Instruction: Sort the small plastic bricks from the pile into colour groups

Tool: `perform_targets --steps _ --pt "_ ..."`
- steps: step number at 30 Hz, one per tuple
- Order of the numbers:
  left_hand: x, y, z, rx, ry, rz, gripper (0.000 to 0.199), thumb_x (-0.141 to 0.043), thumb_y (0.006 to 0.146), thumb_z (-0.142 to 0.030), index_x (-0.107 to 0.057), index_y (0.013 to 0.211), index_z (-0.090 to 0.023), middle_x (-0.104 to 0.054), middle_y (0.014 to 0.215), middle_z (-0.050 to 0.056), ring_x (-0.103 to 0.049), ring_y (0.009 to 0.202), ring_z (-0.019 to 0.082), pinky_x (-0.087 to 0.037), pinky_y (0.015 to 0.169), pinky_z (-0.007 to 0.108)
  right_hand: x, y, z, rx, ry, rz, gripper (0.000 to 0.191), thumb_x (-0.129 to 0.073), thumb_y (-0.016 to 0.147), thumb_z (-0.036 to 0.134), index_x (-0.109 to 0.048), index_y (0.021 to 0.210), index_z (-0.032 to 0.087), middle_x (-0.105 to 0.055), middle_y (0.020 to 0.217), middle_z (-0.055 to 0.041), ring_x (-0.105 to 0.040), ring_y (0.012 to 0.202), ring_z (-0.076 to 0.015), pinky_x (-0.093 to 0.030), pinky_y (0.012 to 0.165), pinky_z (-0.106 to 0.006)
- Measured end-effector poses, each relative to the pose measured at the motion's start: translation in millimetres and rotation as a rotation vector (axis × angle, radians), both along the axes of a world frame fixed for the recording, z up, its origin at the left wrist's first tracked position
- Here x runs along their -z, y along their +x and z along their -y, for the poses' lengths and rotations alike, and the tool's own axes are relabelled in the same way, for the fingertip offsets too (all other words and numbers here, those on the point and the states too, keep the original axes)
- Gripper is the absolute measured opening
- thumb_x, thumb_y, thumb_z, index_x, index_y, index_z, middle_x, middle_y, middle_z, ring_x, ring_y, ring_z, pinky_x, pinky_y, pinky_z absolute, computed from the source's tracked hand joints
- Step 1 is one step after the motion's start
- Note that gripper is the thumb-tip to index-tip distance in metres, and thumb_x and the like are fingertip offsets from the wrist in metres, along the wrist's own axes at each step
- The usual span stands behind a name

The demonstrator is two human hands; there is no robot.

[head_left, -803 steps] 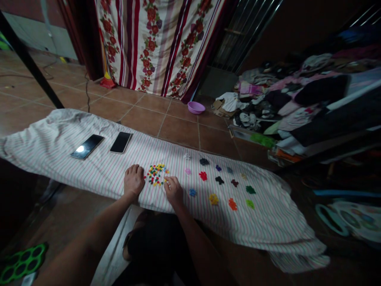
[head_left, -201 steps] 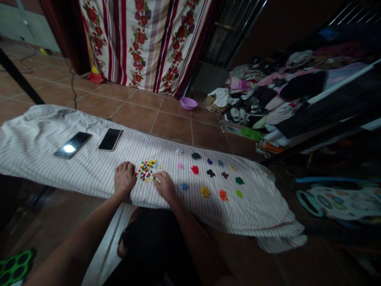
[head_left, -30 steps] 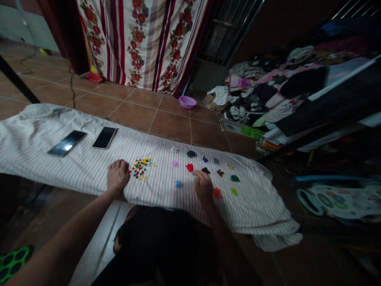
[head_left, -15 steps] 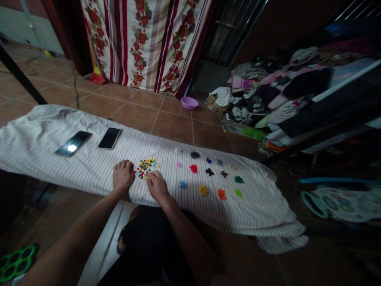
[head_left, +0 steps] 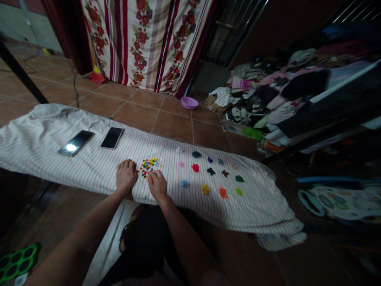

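A striped cloth (head_left: 166, 151) covers the long surface before me. On it lies a mixed pile of small red, yellow, green and white pieces (head_left: 147, 166). My left hand (head_left: 126, 174) rests on the cloth at the pile's left side, fingers curled together; whether anything is beneath them is hidden. At the pile's lower right edge, my right hand (head_left: 157, 184) has its fingers pinched, and what they hold is too small to name. Sorted small heaps sit to the right, among them red (head_left: 195, 168), yellow (head_left: 205, 189), orange (head_left: 223, 193), black (head_left: 211, 171) and dark green (head_left: 239, 178).
Two phones (head_left: 76, 143) (head_left: 112, 138) lie on the cloth at the left. Beyond it, a purple basin (head_left: 189, 103) stands on the tiled floor. Clothes (head_left: 253, 83) are heaped at the back right. A green holder (head_left: 19, 262) is at the lower left.
The cloth and everything on it appear shifted slightly right in the view. Both hands keep nearly the same places beside the mixed pile.
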State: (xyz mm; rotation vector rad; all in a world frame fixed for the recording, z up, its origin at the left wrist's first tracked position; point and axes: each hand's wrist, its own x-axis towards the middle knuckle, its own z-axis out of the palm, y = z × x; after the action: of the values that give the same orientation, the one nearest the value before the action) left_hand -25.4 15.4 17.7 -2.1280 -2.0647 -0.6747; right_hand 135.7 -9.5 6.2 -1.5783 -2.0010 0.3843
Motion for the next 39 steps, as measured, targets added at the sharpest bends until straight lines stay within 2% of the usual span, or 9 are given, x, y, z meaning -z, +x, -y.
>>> perform_targets --steps 5,13,22,27,34,39 --pt "-0.7 0.2 -0.1 0.003 0.003 0.008 0.02 -0.043 0.086 -0.021 -0.06 0.096 -0.017 -0.062 0.106 0.013 -0.052 0.098 0.027 -0.035 0.084 0.04 -2.1 -3.0 -1.4 0.031 0.0 0.001 0.021 -0.052 0.093 0.029 -0.068 0.107 0.028 -0.061 0.1 -0.0031 -0.058 0.095 -0.0162 -0.046 0.084 -0.025" --pt "3.2 -0.9 -1.2 0.004 0.016 -0.015 0.02 -0.042 0.086 -0.02 -0.059 0.096 -0.017 -0.062 0.105 0.013 -0.053 0.098 0.027 -0.035 0.085 0.04 -4.9 -8.5 -3.5 0.104 -0.021 0.017 0.018 -0.055 0.087 0.024 -0.066 0.101 0.029 -0.061 0.099 -0.0015 -0.057 0.091 -0.016 -0.045 0.077 -0.023" --pt "5.7 -2.3 -1.3 0.012 0.016 -0.007 0.02 -0.041 0.086 -0.021 -0.058 0.096 -0.017 -0.061 0.105 0.013 -0.052 0.099 0.027 -0.035 0.085 0.04 1.1 -0.1 -7.8 0.141 0.025 -0.234 0.018 -0.049 0.084 0.02 -0.063 0.095 0.022 -0.064 0.093 -0.002 -0.059 0.08 -0.0141 -0.047 0.08 -0.025" --pt "4.3 -1.2 -0.9 0.004 0.022 0.025 0.022 -0.04 0.087 -0.02 -0.059 0.097 -0.017 -0.062 0.108 0.013 -0.052 0.101 0.027 -0.035 0.086 0.04 5.7 3.6 -8.3 0.214 0.03 -0.337 0.017 -0.048 0.081 0.021 -0.061 0.093 0.021 -0.066 0.085 -0.0015 -0.061 0.075 -0.0149 -0.048 0.076 -0.026" --pt "4.1 -1.4 -1.1 -0.002 0.027 -0.027 0.021 -0.039 0.088 -0.022 -0.059 0.094 -0.017 -0.061 0.105 0.013 -0.053 0.099 0.026 -0.035 0.082 0.038 7.4 5.4 -6.5 0.281 0.013 -0.362 0.019 -0.049 0.08 0.023 -0.061 0.094 0.021 -0.066 0.08 -0.0002 -0.061 0.07 -0.0149 -0.049 0.072 -0.025" --pt "2.2 -0.8 -0.7 0.001 0.039 -0.067 0.019 -0.041 0.087 -0.021 -0.059 0.093 -0.017 -0.062 0.101 0.012 -0.054 0.095 0.025 -0.034 0.08 0.037 10.2 9.2 -8.5 0.25 0.029 -0.38 0.02 -0.047 0.083 0.023 -0.063 0.095 0.02 -0.068 0.084 -0.0021 -0.063 0.076 -0.0155 -0.049 0.075 -0.026"
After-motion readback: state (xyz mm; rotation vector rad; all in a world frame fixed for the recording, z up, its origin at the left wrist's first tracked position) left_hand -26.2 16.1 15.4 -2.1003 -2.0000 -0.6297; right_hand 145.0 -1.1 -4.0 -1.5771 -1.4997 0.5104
